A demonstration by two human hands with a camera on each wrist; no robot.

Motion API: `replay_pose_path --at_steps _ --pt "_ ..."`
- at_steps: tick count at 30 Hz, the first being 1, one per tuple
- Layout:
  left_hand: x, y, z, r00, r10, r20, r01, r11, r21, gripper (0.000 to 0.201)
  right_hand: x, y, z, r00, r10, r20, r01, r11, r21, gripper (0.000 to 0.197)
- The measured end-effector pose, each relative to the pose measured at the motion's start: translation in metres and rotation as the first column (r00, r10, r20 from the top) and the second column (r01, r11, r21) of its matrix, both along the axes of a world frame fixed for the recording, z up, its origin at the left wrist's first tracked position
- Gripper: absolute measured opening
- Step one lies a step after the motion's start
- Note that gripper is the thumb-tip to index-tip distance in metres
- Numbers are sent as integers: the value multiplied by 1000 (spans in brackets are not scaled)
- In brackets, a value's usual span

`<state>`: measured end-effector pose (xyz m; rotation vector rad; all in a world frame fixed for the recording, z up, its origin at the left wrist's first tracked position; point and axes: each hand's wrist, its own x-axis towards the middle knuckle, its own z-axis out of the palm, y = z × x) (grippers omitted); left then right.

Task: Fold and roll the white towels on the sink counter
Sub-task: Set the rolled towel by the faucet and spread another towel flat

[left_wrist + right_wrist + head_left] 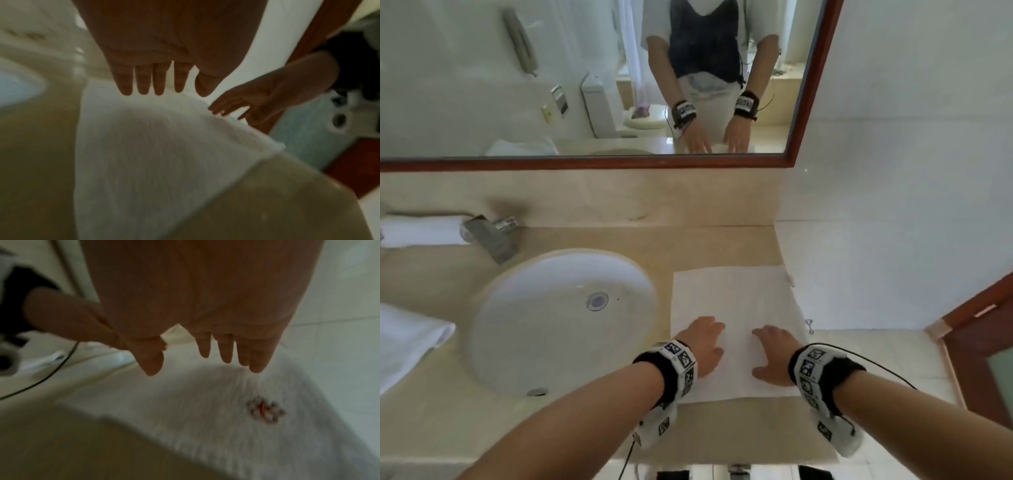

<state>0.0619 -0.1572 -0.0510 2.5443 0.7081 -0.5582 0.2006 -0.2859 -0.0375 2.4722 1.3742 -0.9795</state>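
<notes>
Head view: a white towel (736, 308) lies spread flat on the counter (585, 428), just right of the sink (558, 318) and up against the side wall. Both hands rest palm-down on its near half, side by side with a gap of bare cloth between them. The left hand (702, 344) has its fingers straight, its grip released; the right hand (774, 354) lies the same way, thumb spread toward the left one. A rolled towel (421, 231) sits at the back of the counter beside the tap (489, 234), and another towel (407, 339) lies loose at the far left edge. The mirror (517, 85) repeats the two flat hands from the front.

Left wrist view (blurred): the fingers (141, 81) point straight out with narrow gaps, tips at the cloth (154, 154). Only here does the towel's near edge show as a frayed hem where it meets the counter's front. The right hand appears at the side, fingers extended and low over the cloth.

Right wrist view (also blurred): the fingers (224, 350) hang straight over the towel, thumb apart; whether the tips touch the cloth cannot be told. This view alone shows a small reddish mark (265, 410) on the towel, too smeared to read.
</notes>
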Motion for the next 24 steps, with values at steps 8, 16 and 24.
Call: replay_pose_path --at_steps 8,16,24 --pt "-30 -11 -30 978 -158 -138 176 975 132 71 -18 -15 -16 992 124 -18 -125 990 -63 88" --pt "30 11 -22 970 212 122 -222 972 77 64 16 52 -25 997 -65 48 60 995 85 71" --pt "47 21 -55 973 229 17 -229 964 132 66 11 58 -62 991 -73 114 66 996 61 72"
